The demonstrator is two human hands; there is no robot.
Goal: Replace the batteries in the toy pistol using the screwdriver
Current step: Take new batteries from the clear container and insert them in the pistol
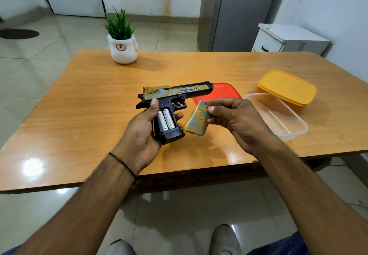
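Above the wooden surface (79,99), the left hand (139,133) grips the toy pistol (171,97) by its handle, where 2 AA batteries (166,120) sit exposed in the open compartment. Just beside it, the right hand (237,119) pinches the detached battery cover (196,122) between thumb and fingers.

The tabletop (79,105) carries a potted plant (122,41) at the far edge and, at right, a red lid (225,91), clear container (294,133) and yellow container (286,89).

Single head-worn view, forward and down, close above a wooden table (79,105).
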